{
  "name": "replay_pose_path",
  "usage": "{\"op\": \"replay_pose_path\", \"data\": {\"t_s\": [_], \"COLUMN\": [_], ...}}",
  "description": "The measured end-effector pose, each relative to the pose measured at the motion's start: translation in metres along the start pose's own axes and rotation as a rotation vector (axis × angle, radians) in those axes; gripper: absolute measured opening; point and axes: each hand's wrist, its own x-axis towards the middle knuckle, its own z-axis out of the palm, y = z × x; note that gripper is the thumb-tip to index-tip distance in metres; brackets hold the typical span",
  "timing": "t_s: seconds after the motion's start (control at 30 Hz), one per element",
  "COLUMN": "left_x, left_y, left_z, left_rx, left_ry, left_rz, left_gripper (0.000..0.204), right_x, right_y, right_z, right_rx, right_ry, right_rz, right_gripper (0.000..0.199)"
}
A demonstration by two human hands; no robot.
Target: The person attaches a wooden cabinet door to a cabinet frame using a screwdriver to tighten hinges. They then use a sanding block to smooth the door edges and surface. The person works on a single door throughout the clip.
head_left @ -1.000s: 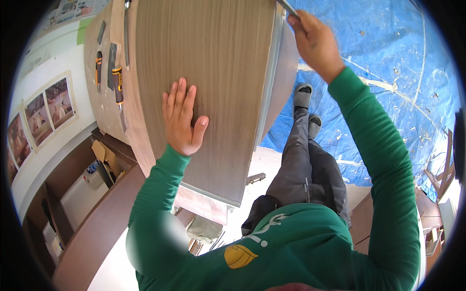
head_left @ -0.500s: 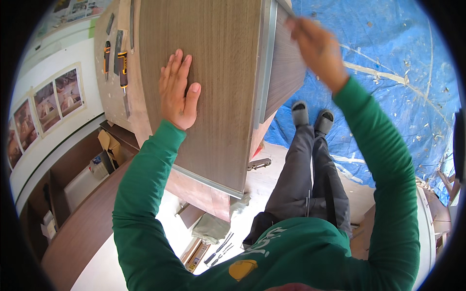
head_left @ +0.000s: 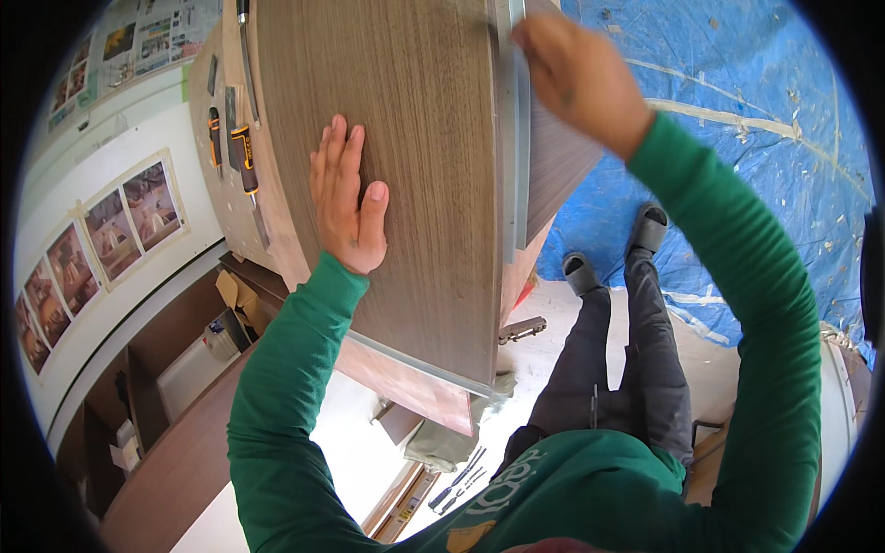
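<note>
Centrally placed panel [head_left: 424, 203]: brown wood grain, extending from the upper edge of the frame to lower center.
Left hand [head_left: 352, 203]: left of center, laid palm down on the panel, thumb set apart from the fingers; grasping nothing.
Right hand [head_left: 583, 81]: upper right of center, fingers curled, at the grey edge strip [head_left: 510, 184] along the panel's right side; blurred, so whether it grips anything or touches the strip cannot be told.
Orange-and-black handled tools [head_left: 243, 152]: upper left, lying beside the panel.
Blue sheet [head_left: 747, 60]: upper right, spread over the floor.
Grey slippers [head_left: 651, 230]: right of center, worn on the feet.
</note>
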Motion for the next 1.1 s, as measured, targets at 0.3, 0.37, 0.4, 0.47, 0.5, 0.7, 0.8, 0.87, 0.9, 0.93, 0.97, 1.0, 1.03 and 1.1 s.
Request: {"op": "replay_pose_path", "data": {"t_s": [0.3,0.37,0.4,0.47,0.5,0.7,0.8,0.87,0.9,0.93,0.97,1.0,1.03,1.1], "left_x": [0.001,0.002,0.001,0.002,-0.001,-0.003,-0.003,-0.003,0.003,0.000,-0.001,0.000,0.001,-0.001], "left_y": [-0.002,-0.001,-0.002,-0.001,-0.002,0.001,-0.001,-0.002,-0.004,-0.004,-0.003,-0.003,-0.003,-0.002], "left_z": [-0.001,-0.003,-0.002,-0.002,-0.001,-0.004,-0.003,-0.005,-0.001,-0.002,-0.003,-0.002,-0.001,-0.001], "left_rx": [0.055,0.057,0.058,0.043,0.025,0.034,0.022,0.029,0.015,0.016,0.016,0.010,0.002,0.009], "left_ry": [-0.022,-0.020,-0.023,-0.017,-0.014,-0.022,-0.016,-0.015,-0.007,-0.006,-0.008,-0.006,-0.003,-0.006], "left_rz": [0.014,0.019,0.015,0.013,0.004,-0.018,-0.016,-0.010,0.011,0.006,0.004,0.002,0.003,-0.006], "left_gripper": [0.064,0.064,0.064,0.063,0.063,0.064,0.063,0.063,0.063,0.063,0.063,0.063,0.063,0.063], "right_x": [0.051,0.055,0.055,0.020,0.007,-0.015,0.052,0.096,0.109,0.115,0.114,0.113,0.113,0.091], "right_y": [0.015,0.025,0.027,0.025,0.003,-0.020,0.026,0.048,0.064,0.070,0.072,0.074,0.075,0.053], "right_z": [-0.024,-0.020,-0.018,-0.006,-0.014,-0.026,-0.022,-0.031,-0.036,-0.032,-0.031,-0.032,-0.033,-0.036], "right_rx": [0.070,0.017,-0.009,-0.007,0.028,0.071,0.019,0.029,-0.046,-0.092,-0.087,-0.089,-0.092,-0.037], "right_ry": [0.118,0.116,0.110,0.005,-0.081,-0.200,0.050,0.097,0.138,0.168,0.141,0.112,0.084,-0.059], "right_rz": [0.255,0.219,0.202,0.025,-0.007,-0.100,0.104,0.271,0.287,0.302,0.245,0.187,0.128,-0.004], "right_gripper": [0.020,0.019,0.019,0.028,0.027,0.026,0.010,0.018,0.018,0.017,0.017,0.017,0.017,0.013]}}
